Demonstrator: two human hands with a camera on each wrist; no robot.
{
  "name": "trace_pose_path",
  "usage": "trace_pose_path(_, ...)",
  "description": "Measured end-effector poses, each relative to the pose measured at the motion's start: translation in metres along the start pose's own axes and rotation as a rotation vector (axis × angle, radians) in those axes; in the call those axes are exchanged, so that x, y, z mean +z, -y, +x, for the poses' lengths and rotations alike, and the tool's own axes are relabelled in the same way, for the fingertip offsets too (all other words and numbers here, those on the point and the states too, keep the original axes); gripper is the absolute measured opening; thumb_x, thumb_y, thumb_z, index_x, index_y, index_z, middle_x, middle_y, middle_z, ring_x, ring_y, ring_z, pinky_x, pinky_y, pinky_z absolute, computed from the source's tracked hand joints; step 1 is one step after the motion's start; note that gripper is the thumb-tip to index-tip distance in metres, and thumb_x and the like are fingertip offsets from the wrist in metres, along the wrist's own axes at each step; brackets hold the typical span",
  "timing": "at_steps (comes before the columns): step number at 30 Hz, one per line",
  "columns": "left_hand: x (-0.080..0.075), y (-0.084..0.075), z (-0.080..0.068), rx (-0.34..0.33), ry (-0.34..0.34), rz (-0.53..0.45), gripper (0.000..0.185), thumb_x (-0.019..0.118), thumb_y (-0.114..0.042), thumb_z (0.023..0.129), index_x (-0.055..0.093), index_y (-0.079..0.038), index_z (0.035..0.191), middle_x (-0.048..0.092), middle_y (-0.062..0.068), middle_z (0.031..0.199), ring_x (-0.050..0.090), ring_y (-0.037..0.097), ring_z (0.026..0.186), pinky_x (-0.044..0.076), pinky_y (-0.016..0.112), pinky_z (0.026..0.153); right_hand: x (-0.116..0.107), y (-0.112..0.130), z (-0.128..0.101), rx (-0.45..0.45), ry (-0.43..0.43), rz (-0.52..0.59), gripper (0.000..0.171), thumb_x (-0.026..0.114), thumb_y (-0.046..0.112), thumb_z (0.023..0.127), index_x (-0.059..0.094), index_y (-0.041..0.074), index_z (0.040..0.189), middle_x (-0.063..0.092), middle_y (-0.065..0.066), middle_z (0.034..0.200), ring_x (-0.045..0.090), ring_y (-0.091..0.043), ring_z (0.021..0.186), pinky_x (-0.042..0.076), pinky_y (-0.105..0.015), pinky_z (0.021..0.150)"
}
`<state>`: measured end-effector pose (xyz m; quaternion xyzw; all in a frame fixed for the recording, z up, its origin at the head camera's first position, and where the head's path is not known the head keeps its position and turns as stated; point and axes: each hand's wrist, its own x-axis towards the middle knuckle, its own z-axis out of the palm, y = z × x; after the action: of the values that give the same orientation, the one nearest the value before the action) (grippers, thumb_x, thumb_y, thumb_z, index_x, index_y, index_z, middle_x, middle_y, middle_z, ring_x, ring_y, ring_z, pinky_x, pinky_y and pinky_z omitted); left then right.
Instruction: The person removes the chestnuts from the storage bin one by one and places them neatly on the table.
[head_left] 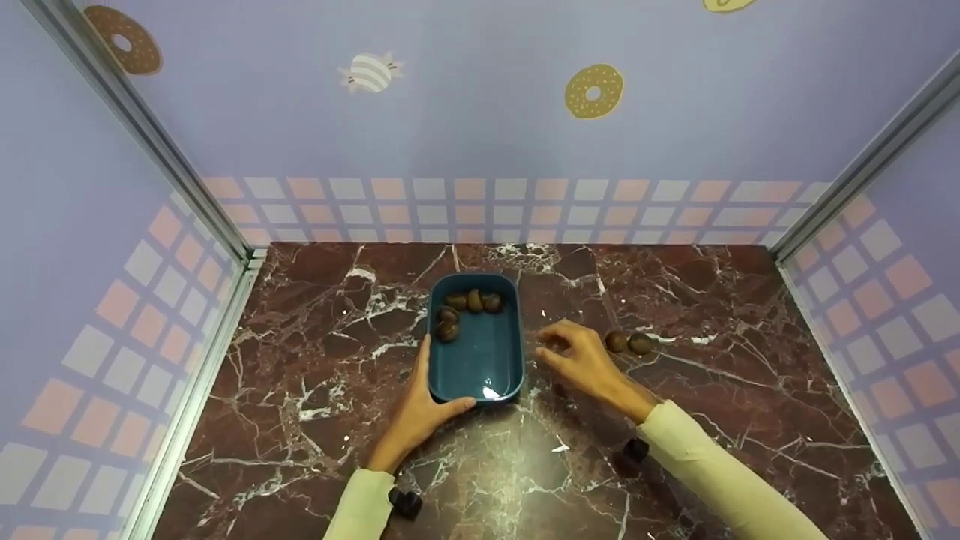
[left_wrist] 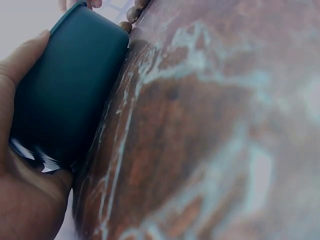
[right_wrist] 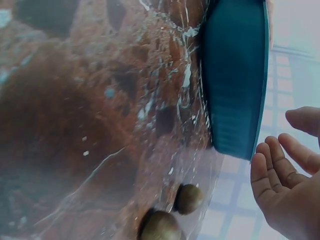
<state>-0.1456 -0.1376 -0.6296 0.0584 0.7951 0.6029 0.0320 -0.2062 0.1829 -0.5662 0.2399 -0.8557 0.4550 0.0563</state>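
Note:
A deep teal rectangular dish [head_left: 480, 367] stands on the marbled table. Inside it, along the far end and the left side, lie several small glossy brown round pieces [head_left: 475, 301] that look like chestnuts. My left hand [head_left: 422, 405] holds the dish at its near left corner, the thumb across the near rim and the fingers along the left wall. Just right of the dish is my right hand [head_left: 589, 364], fingers loosely bent and nothing between them. Two more brown round pieces [head_left: 628, 343] sit on the table beyond its knuckles, to the right.
The dark red marbled tabletop [head_left: 750, 420] is edged at the back by a lilac wall [head_left: 480, 135] with printed squares and sweets. Side walls with metal corner rails [head_left: 150, 142] stand to left and right. A small black wrist device [head_left: 406, 502] sits at the left sleeve.

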Motion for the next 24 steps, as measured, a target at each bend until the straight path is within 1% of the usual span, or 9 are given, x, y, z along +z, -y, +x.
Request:
trace_pose_path(5, 0.0, -0.001, 0.0, 0.002, -0.002, -0.009, 0.137, 0.1, -0.033, 0.083, 0.004, -0.019, 0.18, 0.005, 0.013, 0.185, 0.01, 0.037, 0.169, 0.016, 0.064, 0.132, 0.007, 0.007, 0.008, -0.012, 0.027, 0.014, 0.02, 0.084, 0.005, 0.097, 0.08, -0.004, 0.115, 0.077, -0.015, 0.106, 0.075, -0.029, 0.092, 0.063, -0.053, 0.083)
trace_pose_path(8, 0.0, -0.001, 0.0, 0.0, 0.003, -0.028, 0.135, 0.099, -0.029, 0.085, 0.003, -0.018, 0.179, 0.004, 0.015, 0.185, 0.009, 0.039, 0.169, 0.016, 0.065, 0.132, 0.013, 0.012, 0.014, -0.027, 0.042, 0.044, 0.021, 0.083, 0.004, 0.097, 0.079, -0.004, 0.116, 0.077, -0.017, 0.109, 0.075, -0.029, 0.093, 0.064, -0.052, 0.083)
trace_pose_path(10, 0.001, -0.001, 0.0, 0.001, 0.005, -0.035, 0.134, 0.098, -0.027, 0.086, 0.003, -0.017, 0.179, 0.004, 0.017, 0.184, 0.009, 0.041, 0.169, 0.016, 0.066, 0.131, 0.016, 0.015, 0.017, -0.038, 0.056, 0.064, 0.021, 0.083, 0.004, 0.097, 0.078, -0.003, 0.117, 0.076, -0.018, 0.11, 0.075, -0.029, 0.092, 0.064, -0.051, 0.083)
trace_pose_path(12, 0.001, -0.001, 0.0, -0.003, 0.007, -0.042, 0.134, 0.098, -0.026, 0.086, 0.002, -0.018, 0.179, 0.005, 0.016, 0.184, 0.009, 0.039, 0.169, 0.016, 0.064, 0.132, 0.02, 0.017, 0.022, -0.047, 0.073, 0.07, 0.022, 0.083, 0.004, 0.098, 0.078, -0.002, 0.118, 0.076, -0.019, 0.109, 0.075, -0.028, 0.091, 0.065, -0.048, 0.082)
trace_pose_path(14, 0.001, -0.001, 0.0, -0.002, 0.004, -0.04, 0.134, 0.098, -0.026, 0.086, 0.002, -0.019, 0.179, 0.005, 0.016, 0.184, 0.01, 0.038, 0.169, 0.016, 0.063, 0.132, 0.024, 0.02, 0.026, -0.053, 0.09, 0.061, 0.022, 0.083, 0.005, 0.098, 0.079, -0.001, 0.119, 0.075, -0.02, 0.108, 0.075, -0.026, 0.09, 0.065, -0.044, 0.081)
trace_pose_path(17, 0.001, -0.001, 0.0, 0.002, 0.005, -0.039, 0.135, 0.098, -0.026, 0.086, 0.002, -0.018, 0.179, 0.005, 0.015, 0.184, 0.01, 0.037, 0.169, 0.016, 0.062, 0.132, 0.03, 0.023, 0.032, -0.058, 0.112, 0.045, 0.024, 0.083, 0.006, 0.098, 0.078, -0.002, 0.12, 0.075, -0.022, 0.108, 0.074, -0.026, 0.09, 0.064, -0.042, 0.081)
trace_pose_path(20, 0.001, -0.001, 0.001, 0.009, 0.007, -0.041, 0.134, 0.098, -0.025, 0.086, 0.002, -0.016, 0.179, 0.005, 0.016, 0.184, 0.01, 0.038, 0.169, 0.016, 0.062, 0.132, 0.036, 0.026, 0.036, -0.06, 0.127, 0.025, 0.025, 0.083, 0.007, 0.098, 0.078, -0.002, 0.121, 0.075, -0.021, 0.112, 0.073, -0.028, 0.092, 0.063, -0.043, 0.081)
trace_pose_path(24, 0.001, -0.002, 0.002, 0.023, 0.009, -0.049, 0.134, 0.098, -0.022, 0.085, 0.002, -0.014, 0.179, 0.005, 0.017, 0.184, 0.011, 0.039, 0.168, 0.016, 0.063, 0.132, 0.043, 0.029, 0.043, -0.056, 0.141, 0.035, 0.027, 0.082, 0.007, 0.099, 0.077, -0.003, 0.124, 0.075, -0.02, 0.117, 0.075, -0.037, 0.1, 0.063, -0.051, 0.087)
